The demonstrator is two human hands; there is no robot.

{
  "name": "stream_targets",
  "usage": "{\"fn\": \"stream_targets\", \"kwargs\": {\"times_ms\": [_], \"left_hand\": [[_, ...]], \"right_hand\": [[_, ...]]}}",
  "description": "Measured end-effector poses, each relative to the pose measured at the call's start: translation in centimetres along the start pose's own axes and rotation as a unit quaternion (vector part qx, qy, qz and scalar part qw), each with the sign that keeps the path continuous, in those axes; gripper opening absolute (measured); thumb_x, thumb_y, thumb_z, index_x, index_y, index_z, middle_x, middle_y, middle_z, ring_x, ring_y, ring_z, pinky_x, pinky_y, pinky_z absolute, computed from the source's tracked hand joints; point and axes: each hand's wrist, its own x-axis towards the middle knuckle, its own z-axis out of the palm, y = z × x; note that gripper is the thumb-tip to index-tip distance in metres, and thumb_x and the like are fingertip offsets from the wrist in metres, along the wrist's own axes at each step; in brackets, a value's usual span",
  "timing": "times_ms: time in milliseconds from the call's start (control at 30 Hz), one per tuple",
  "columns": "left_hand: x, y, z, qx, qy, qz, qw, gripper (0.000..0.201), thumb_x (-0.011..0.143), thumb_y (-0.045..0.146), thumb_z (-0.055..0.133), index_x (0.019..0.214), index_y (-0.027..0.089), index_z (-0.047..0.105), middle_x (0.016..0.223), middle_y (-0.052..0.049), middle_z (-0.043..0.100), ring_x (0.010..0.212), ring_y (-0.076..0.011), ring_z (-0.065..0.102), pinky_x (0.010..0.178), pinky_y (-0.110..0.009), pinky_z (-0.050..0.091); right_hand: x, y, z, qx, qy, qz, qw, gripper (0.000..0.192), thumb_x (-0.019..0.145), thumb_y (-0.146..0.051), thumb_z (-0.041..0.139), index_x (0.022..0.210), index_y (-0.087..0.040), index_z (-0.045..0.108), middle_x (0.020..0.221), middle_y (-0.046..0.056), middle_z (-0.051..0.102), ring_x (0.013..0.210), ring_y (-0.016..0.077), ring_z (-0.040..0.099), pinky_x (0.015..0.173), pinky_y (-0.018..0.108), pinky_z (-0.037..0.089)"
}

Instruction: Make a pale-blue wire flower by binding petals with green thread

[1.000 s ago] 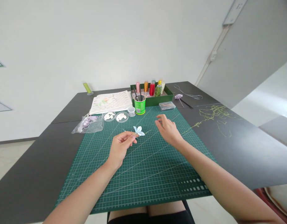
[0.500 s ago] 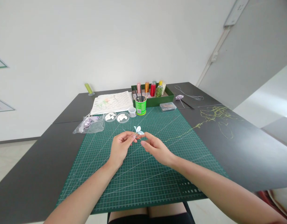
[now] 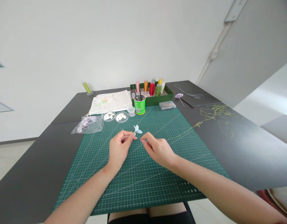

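Mat's nr edge (image 3: 134, 206) well off L hand (image 3: 119, 147)

On the dark bench (image 3: 26, 165) before you, a green box (image 3: 162, 100) is standing near the wall (image 3: 106, 40), holding coloured spools (image 3: 152, 89). A green can (image 3: 140, 107) of dark sticks (image 3: 140, 91) is standing just before it. Left of the can, drawn-on sheets (image 3: 121, 99) are lying near a clear bag (image 3: 96, 125); to its right, a flat clear case (image 3: 167, 105) is resting.
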Motion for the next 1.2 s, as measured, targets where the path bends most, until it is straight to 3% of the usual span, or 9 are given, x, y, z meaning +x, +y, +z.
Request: {"fn": "stream_targets", "kwargs": {"times_ms": [133, 267, 600, 867, 1067, 1200], "left_hand": [[-0.1, 0.0, 0.0, 0.043, 0.006, 0.009, 0.999, 0.021, 0.089, 0.039, 0.066, 0.082, 0.02, 0.071, 0.079, -0.001, 0.079, 0.064, -0.0148, 0.065, 0.059, -0.025, 0.045], [0.0, 0.1, -0.1, 0.088, -0.015, 0.017, 0.996, 0.017, 0.089, 0.035, 0.064, 0.081, 0.021, 0.071, 0.077, 0.001, 0.077, 0.061, -0.0138, 0.063, 0.059, -0.025, 0.044], [-0.3, -0.2, 0.5, 0.15, -0.109, 0.048, 0.981, 0.014, 0.089, 0.027, 0.058, 0.08, 0.023, 0.069, 0.069, 0.003, 0.072, 0.06, -0.0138, 0.062, 0.058, -0.024, 0.044], [-1.5, 0.4, 1.1, 0.202, -0.183, 0.088, 0.958, 0.016, 0.089, 0.022, 0.057, 0.076, 0.023, 0.066, 0.068, 0.003, 0.07, 0.058, -0.0138, 0.061, 0.057, -0.025, 0.04], [-2.0, 0.4, 1.3, 0.252, -0.176, 0.162, 0.938, 0.014, 0.088, 0.018, 0.059, 0.075, 0.022, 0.064, 0.067, 0.003, 0.068, 0.061, -0.0149, 0.062, 0.059, -0.025, 0.04], [-2.2, 0.2, 1.3, 0.247, -0.168, 0.21, 0.931, 0.013, 0.087, 0.016, 0.06, 0.076, 0.021, 0.063, 0.066, 0.003, 0.068, 0.062, -0.0146, 0.063, 0.061, -0.026, 0.041]], "right_hand": [[0.0, 0.2, -0.6, -0.056, 0.045, -0.093, 0.993, 0.022, 0.103, -0.021, 0.043, 0.087, -0.017, 0.058, 0.058, -0.005, 0.058, 0.045, 0.0078, 0.048, 0.048, 0.022, 0.029], [0.2, 0.4, -1.2, -0.046, 0.047, -0.162, 0.985, 0.02, 0.101, -0.018, 0.048, 0.088, -0.016, 0.063, 0.07, -0.001, 0.068, 0.054, 0.0089, 0.058, 0.053, 0.024, 0.035], [0.8, 1.1, -2.6, -0.058, 0.116, -0.204, 0.97, 0.022, 0.102, -0.022, 0.053, 0.093, -0.016, 0.071, 0.067, 0.0, 0.065, 0.059, 0.0106, 0.057, 0.059, 0.025, 0.041], [1.3, 1.9, -3.1, -0.01, 0.074, -0.137, 0.988, 0.031, 0.103, -0.027, 0.049, 0.09, -0.018, 0.076, 0.068, 0.003, 0.065, 0.061, 0.0117, 0.057, 0.06, 0.025, 0.043], [1.7, 2.5, -3.2, 0.06, 0.063, -0.095, 0.992, 0.028, 0.101, -0.031, 0.056, 0.09, -0.018, 0.077, 0.069, 0.002, 0.062, 0.058, 0.0101, 0.053, 0.059, 0.023, 0.043], [2.0, 3.0, -3.3, 0.094, 0.058, -0.054, 0.992, 0.028, 0.098, -0.035, 0.06, 0.085, -0.017, 0.077, 0.063, -0.001, 0.053, 0.056, 0.0094, 0.046, 0.057, 0.023, 0.039]]}}
